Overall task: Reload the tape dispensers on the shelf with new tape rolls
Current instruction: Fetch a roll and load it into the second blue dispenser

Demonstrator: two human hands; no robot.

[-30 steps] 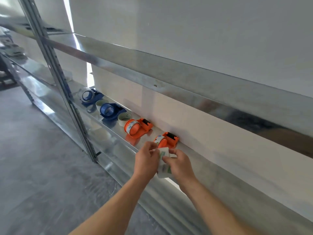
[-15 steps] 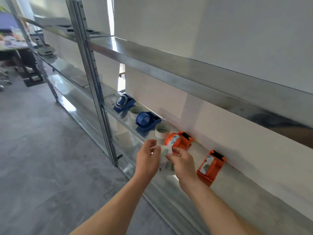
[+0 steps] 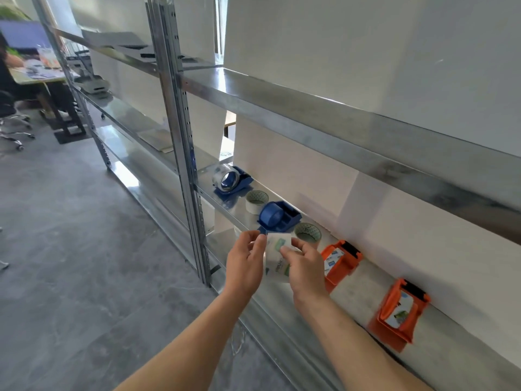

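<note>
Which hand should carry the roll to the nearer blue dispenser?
Right, probably. The right hand has the fuller grip round the tape roll; the left hand only pinches its upper edge. The nearer blue dispenser sits just beyond both, so the left could let go and steady it.

Your shelf [image 3: 451,348] is bare sheet metal, silvery and glossy enough to mirror what stands on it. The upright post [image 3: 180,131] is the same metal with a duller finish. The near orange dispenser [image 3: 397,314], far orange dispenser [image 3: 342,261], near blue dispenser [image 3: 277,215] and far blue dispenser [image 3: 234,182] are smooth plastic with a soft sheen. The wrapped roll [image 3: 277,255] you hold looks like slick clear film over a printed label. The wall [image 3: 366,66] is matt white, and the floor [image 3: 84,249] is grey, mottled and faintly polished.
</note>
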